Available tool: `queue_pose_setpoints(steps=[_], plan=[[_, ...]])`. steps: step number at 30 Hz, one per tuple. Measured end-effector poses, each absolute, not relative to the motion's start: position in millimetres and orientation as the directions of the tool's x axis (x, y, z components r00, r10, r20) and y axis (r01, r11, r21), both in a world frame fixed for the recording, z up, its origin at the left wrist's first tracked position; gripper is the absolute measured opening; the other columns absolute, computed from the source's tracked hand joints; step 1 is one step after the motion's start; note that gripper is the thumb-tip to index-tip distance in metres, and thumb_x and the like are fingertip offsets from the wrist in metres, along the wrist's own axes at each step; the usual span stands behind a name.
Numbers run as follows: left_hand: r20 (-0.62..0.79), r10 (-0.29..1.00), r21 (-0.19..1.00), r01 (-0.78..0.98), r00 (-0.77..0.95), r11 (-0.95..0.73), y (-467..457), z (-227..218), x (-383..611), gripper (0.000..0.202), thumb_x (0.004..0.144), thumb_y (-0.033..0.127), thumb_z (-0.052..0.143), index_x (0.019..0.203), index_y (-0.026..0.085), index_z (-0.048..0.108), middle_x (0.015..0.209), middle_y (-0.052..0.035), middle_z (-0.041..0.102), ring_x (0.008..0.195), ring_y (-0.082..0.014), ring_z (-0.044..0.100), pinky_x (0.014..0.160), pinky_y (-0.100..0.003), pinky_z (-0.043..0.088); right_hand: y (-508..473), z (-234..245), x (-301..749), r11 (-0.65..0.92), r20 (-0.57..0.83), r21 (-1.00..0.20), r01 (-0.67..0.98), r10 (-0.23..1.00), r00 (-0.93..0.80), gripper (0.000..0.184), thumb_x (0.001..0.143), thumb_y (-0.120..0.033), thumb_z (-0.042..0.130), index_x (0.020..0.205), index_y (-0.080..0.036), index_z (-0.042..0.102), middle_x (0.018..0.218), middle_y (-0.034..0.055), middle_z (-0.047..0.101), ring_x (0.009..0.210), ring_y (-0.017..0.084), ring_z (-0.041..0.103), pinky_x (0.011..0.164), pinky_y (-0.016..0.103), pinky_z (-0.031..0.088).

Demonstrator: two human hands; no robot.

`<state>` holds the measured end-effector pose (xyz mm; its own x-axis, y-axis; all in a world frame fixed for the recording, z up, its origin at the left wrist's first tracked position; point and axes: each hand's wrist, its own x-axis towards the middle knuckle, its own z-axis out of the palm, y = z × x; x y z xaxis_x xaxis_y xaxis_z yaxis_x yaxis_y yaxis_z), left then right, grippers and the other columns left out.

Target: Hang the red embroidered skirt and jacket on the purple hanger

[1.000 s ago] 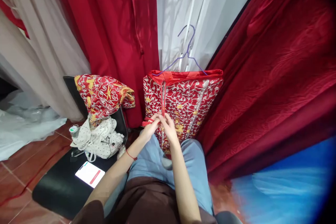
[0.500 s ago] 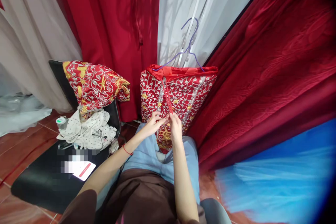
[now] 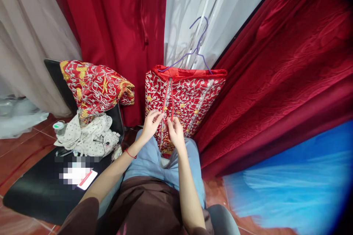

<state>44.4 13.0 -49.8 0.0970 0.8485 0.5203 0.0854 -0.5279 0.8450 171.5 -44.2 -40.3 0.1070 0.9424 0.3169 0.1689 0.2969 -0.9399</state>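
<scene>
A red skirt-like garment (image 3: 184, 95) with silver and gold embroidery hangs upright before my knees. Its plain red waistband carries a purple wire hanger (image 3: 196, 49). From the waistband come two strands of a thin red drawstring (image 3: 172, 95), spread apart into a narrow loop. My left hand (image 3: 151, 123) pinches the left strand between thumb and fingers. The right strand runs into my right hand (image 3: 175, 130), whose thumb and fingers are closed on it. The string's lower ends are partly hidden by my fingers.
A black chair (image 3: 33, 194) on the left bears another embroidered red garment (image 3: 99, 84), a dotted white cloth (image 3: 88, 136), a bottle (image 3: 59, 127) and a phone (image 3: 87, 180). Red curtains (image 3: 275, 80) hang close on the right, above blue tulle (image 3: 289, 187).
My hands have moved apart and a little left, parting the drawstring's strands, which were close together before. The view has shifted slightly.
</scene>
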Motion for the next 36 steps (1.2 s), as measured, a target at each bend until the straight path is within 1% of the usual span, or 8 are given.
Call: queue_pose_setpoints(steps=[7,11,16,19,23,27,31,36], plan=[[0.346,0.907,0.938,-0.094,0.241,-0.333,14.4,-48.2,47.1,0.042,0.087,0.056,0.059,0.086,0.016,0.069,0.072,-0.0018,0.065,0.061,-0.0129,0.055,0.062,-0.026,0.045,-43.8,-44.3,172.8,0.382,0.407,-0.873,0.302,0.913,0.022,0.034,0.097,-0.044,0.043,0.079,-0.021,0.061,0.075,0.0006,0.06,0.073,0.015,0.055,0.073,0.027,0.044],[0.281,0.933,0.956,-0.158,0.225,-0.249,10.5,-41.2,49.0,0.056,0.092,0.064,0.042,0.081,0.016,0.069,0.071,-0.0039,0.065,0.066,-0.0142,0.058,0.065,-0.026,0.047,-40.4,-51.9,168.7,0.355,0.372,-0.9,0.252,0.928,0.022,0.025,0.091,-0.039,0.053,0.08,-0.02,0.065,0.078,0.0013,0.063,0.076,0.016,0.057,0.074,0.028,0.044],[0.353,0.907,0.936,-0.105,0.232,-0.337,13.5,-42.0,46.2,0.036,0.084,0.053,0.063,0.081,0.017,0.064,0.075,-0.0006,0.062,0.07,-0.0135,0.056,0.068,-0.024,0.046,-39.7,-52.1,165.2,0.343,0.35,-0.92,0.192,0.937,0.003,0.015,0.085,-0.033,0.057,0.082,-0.02,0.063,0.081,0.0018,0.065,0.078,0.016,0.06,0.079,0.03,0.047],[0.405,0.896,0.914,-0.043,0.182,-0.404,19.9,-50.6,42.9,0.03,0.088,0.048,0.059,0.082,0.018,0.061,0.079,-0.0011,0.061,0.076,-0.014,0.058,0.072,-0.025,0.046,-41.9,-46.9,166.4,0.357,0.364,-0.923,0.143,0.931,0.027,0.01,0.081,-0.029,0.059,0.087,-0.02,0.058,0.083,0.0011,0.063,0.077,0.014,0.059,0.078,0.029,0.048],[0.416,0.905,0.905,0.055,0.085,-0.422,30.2,-64.1,37.0,0.028,0.093,0.047,0.051,0.088,0.02,0.054,0.082,-0.0014,0.061,0.076,-0.014,0.06,0.077,-0.027,0.048,-45.9,-41.4,172.4,0.34,0.35,-0.931,0.129,0.934,0.065,0.019,0.081,-0.028,0.058,0.098,-0.021,0.053,0.082,-0.0002,0.06,0.071,0.012,0.056,0.072,0.027,0.048],[0.313,0.935,0.949,-0.007,0.168,-0.316,34.9,-70.1,34.3,0.027,0.095,0.049,0.046,0.093,0.022,0.043,0.074,0.0015,0.062,0.067,-0.0141,0.063,0.068,-0.028,0.051,-48.3,-43.4,176.7,0.32,0.315,-0.925,0.205,0.947,-0.06,0.016,0.083,-0.029,0.054,0.097,-0.021,0.055,0.079,-0.0008,0.061,0.07,0.012,0.057,0.071,0.027,0.048],[0.253,0.942,0.967,-0.031,0.22,-0.253,35.7,-67.8,34.0,0.025,0.094,0.047,0.046,0.096,0.022,0.041,0.067,0.0064,0.058,0.053,-0.0101,0.055,0.054,-0.023,0.045,-47.7,-49.6,178.7,0.307,0.309,-0.905,0.293,0.95,-0.04,0.021,0.076,-0.022,0.054,0.097,-0.021,0.055,0.075,-0.0031,0.06,0.065,0.012,0.055,0.067,0.026,0.046],[0.299,0.933,0.953,-0.11,0.202,-0.281,39.5,-64.2,34.6,0.019,0.091,0.036,0.052,0.097,0.021,0.043,0.062,0.0083,0.055,0.056,-0.0083,0.054,0.06,-0.022,0.044,-48.2,-46.7,182.0,0.319,0.326,-0.849,0.422,0.944,-0.058,0.009,0.08,-0.022,0.051,0.085,-0.02,0.058,0.077,0.0005,0.063,0.073,0.015,0.059,0.073,0.028,0.046]])
